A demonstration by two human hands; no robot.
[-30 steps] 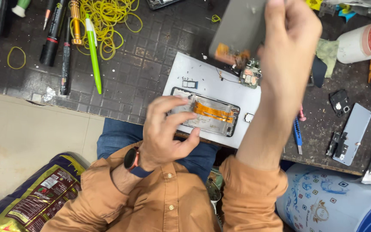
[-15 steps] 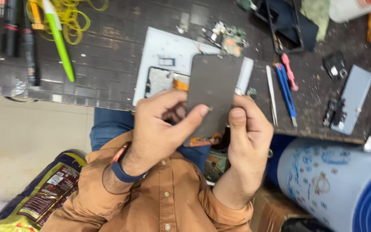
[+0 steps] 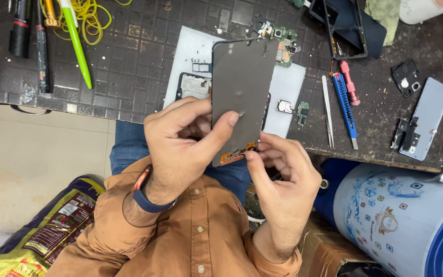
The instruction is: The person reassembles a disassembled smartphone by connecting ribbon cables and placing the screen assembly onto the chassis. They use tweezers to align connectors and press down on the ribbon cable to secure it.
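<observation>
Right now the dark phone screen panel [image 3: 242, 92] stands upright between your hands above your lap, long axis running away from you toward the white mat [image 3: 290, 84]. Your left hand [image 3: 180, 149] grasps its near-left edge, thumb flat on the face. Your right hand [image 3: 283, 179] pinches the bottom edge at the orange flex, nearer that end. Tweezers [image 3: 327, 110] lie well right on the bench.
</observation>
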